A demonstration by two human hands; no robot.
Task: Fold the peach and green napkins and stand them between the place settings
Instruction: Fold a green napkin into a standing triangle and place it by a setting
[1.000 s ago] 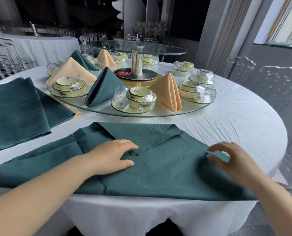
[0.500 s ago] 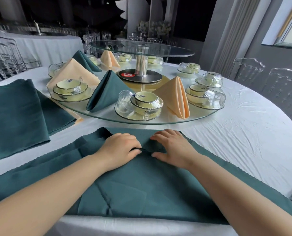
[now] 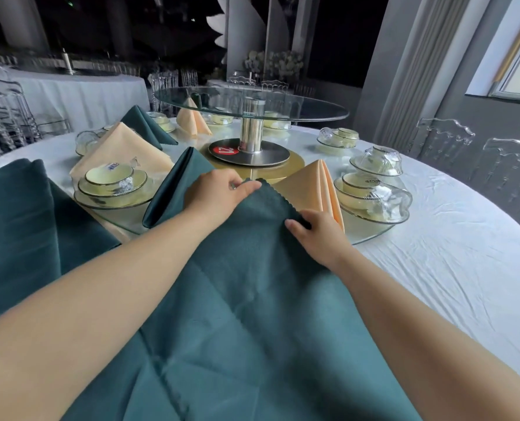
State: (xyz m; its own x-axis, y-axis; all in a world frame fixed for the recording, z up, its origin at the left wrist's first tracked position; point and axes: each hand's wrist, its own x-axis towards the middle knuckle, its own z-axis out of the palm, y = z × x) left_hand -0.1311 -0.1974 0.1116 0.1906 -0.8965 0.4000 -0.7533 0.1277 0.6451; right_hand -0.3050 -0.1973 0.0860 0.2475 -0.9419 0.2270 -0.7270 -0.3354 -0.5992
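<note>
Green napkin [image 3: 246, 299] is being folded; my left hand [image 3: 219, 192] and right hand [image 3: 316, 235] are pinching its raised edge; creasing probably comes next.

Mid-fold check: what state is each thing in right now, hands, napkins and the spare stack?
green napkin, partly folded, far edge lifted, not yet standing.
left hand, pinches the napkin's raised tip.
right hand, grips the napkin's right edge.
folded green napkin, standing on the glass turntable.
folded peach napkin, standing on the turntable.
green napkin stack, lying flat at left.
</note>
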